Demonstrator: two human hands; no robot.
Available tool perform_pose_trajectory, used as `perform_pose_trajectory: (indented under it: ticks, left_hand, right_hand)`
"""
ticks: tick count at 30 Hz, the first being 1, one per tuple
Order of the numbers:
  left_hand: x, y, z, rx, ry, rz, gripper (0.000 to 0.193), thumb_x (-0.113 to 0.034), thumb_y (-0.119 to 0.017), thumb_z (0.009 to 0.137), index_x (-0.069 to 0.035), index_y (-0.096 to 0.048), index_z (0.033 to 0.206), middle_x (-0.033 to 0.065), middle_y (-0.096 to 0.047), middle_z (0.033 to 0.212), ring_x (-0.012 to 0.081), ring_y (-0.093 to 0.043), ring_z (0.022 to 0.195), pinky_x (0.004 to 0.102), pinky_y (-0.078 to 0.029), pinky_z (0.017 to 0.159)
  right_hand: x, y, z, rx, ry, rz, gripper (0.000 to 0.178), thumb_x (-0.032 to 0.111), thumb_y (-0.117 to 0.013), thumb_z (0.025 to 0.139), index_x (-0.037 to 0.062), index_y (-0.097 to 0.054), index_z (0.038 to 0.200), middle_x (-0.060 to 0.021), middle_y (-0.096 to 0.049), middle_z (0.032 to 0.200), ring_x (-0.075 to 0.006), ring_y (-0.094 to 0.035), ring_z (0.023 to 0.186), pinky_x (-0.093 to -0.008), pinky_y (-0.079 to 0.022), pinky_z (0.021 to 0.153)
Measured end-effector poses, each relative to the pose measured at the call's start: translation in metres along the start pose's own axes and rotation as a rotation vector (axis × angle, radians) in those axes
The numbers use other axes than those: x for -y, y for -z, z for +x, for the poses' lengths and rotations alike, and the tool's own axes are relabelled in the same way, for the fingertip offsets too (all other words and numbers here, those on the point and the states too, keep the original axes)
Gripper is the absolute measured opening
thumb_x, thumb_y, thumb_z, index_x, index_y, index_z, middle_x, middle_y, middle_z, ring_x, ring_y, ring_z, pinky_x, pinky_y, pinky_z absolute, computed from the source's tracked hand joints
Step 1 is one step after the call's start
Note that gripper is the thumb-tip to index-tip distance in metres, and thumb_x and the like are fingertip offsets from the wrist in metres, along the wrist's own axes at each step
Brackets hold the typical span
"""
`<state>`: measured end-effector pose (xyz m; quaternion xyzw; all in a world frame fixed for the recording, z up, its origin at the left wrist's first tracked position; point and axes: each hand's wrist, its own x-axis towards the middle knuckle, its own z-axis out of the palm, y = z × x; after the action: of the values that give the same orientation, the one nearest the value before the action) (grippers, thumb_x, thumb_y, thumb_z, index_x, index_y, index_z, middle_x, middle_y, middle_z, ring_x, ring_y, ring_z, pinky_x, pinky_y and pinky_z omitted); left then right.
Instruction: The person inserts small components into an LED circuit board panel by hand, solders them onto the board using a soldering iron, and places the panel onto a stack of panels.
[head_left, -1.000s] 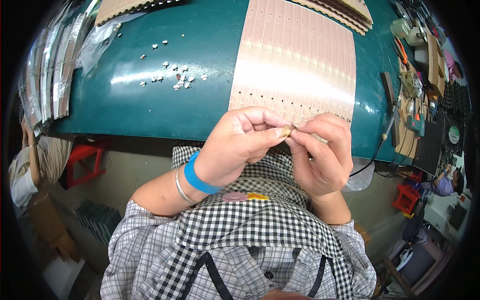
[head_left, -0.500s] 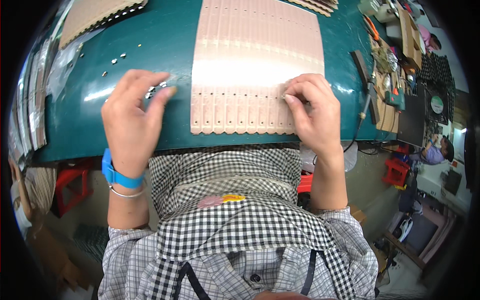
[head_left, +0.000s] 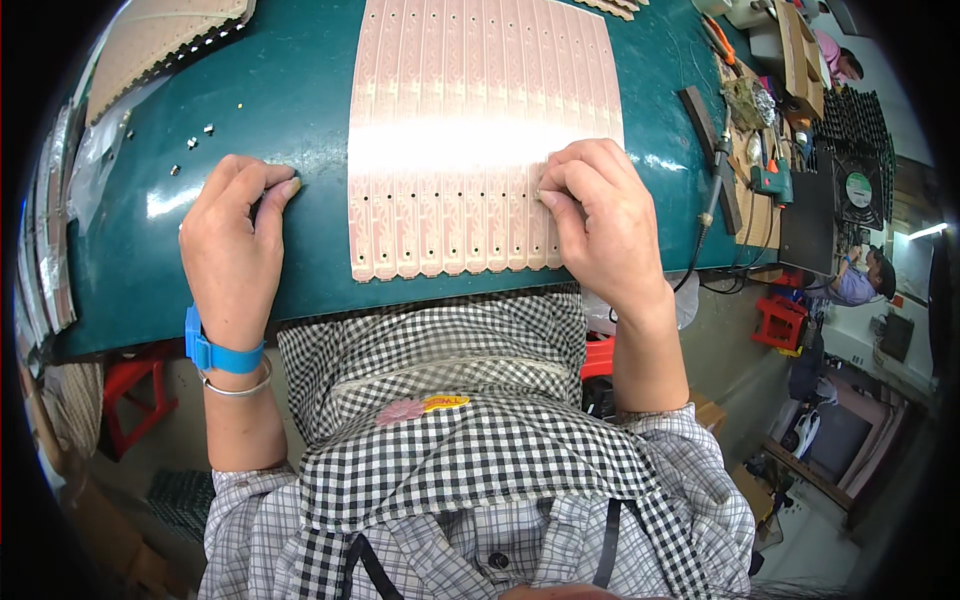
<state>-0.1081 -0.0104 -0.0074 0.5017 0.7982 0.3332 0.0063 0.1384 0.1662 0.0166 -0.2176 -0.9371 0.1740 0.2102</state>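
A panel of pale pink circuit-board strips [head_left: 430, 225], joined side by side and dotted with small dark holes, lies on the green tabletop [head_left: 320, 230]. Glare whitens its middle. My right hand [head_left: 605, 220] is over the panel's right part, thumb and forefinger pinched near the row of holes; whatever is between those fingertips is too small to name. To the left of the panel, my left hand [head_left: 235, 240] rests low over the table with thumb and forefinger pressed together. Its fingertips hide what they grip. Several tiny metallic parts [head_left: 192, 143] lie scattered beyond that hand.
More scallop-edged boards [head_left: 165, 45] are stacked at the far left, near clear plastic wrap [head_left: 100, 150]. On the right lie a dark bar [head_left: 710, 150], a soldering iron [head_left: 717, 185] with its cable, and a green tool [head_left: 772, 180]. Other people sit farther right.
My left thumb and forefinger have closed from a wide gap where small parts lay. My right hand still pinches at the panel. The whole view has shifted slightly.
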Motion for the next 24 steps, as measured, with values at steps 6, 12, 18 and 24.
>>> perform_pose_trajectory:
  ticks: [6,12,18,24]
  left_hand:
    - [-0.004,0.002,-0.001,-0.022,0.048,-0.046,0.005,0.001,-0.066,0.087,0.001,-0.066,0.092,0.0067,-0.064,0.083,0.0164,-0.058,0.070,0.0279,-0.045,0.063]
    - [-0.006,0.006,-0.008,-0.064,0.140,-0.275,0.004,0.001,-0.066,0.089,0.001,-0.068,0.093,0.0033,-0.063,0.082,0.0069,-0.050,0.062,0.0218,-0.041,0.056]
    - [-0.017,0.012,-0.014,-0.011,0.185,-0.485,0.005,0.000,-0.064,0.092,0.004,-0.067,0.095,0.0021,-0.063,0.086,0.0042,-0.051,0.069,0.0186,-0.042,0.062]
    - [-0.040,0.007,-0.023,0.181,0.233,-0.943,0.008,0.000,-0.061,0.095,0.005,-0.064,0.100,0.0031,-0.062,0.094,0.0059,-0.057,0.083,0.0186,-0.046,0.074]
  right_hand:
    - [0.001,0.002,0.001,0.015,0.023,-0.032,0.012,-0.005,-0.068,0.070,-0.0003,-0.061,0.079,-0.0110,-0.060,0.085,-0.0300,-0.059,0.087,-0.0392,-0.050,0.076]
    - [0.002,0.001,0.002,0.028,0.026,-0.057,0.014,-0.006,-0.068,0.069,0.0000,-0.062,0.079,-0.0112,-0.061,0.086,-0.0301,-0.059,0.088,-0.0392,-0.051,0.076]
    - [0.004,-0.005,0.003,-0.009,0.055,-0.095,0.010,-0.002,-0.067,0.068,0.0015,-0.061,0.074,-0.0086,-0.061,0.081,-0.0282,-0.060,0.082,-0.0385,-0.051,0.074]
    - [0.009,-0.008,0.000,-0.032,0.035,-0.167,0.014,-0.006,-0.071,0.067,0.0010,-0.062,0.075,-0.0082,-0.064,0.082,-0.0283,-0.062,0.077,-0.0360,-0.051,0.069]
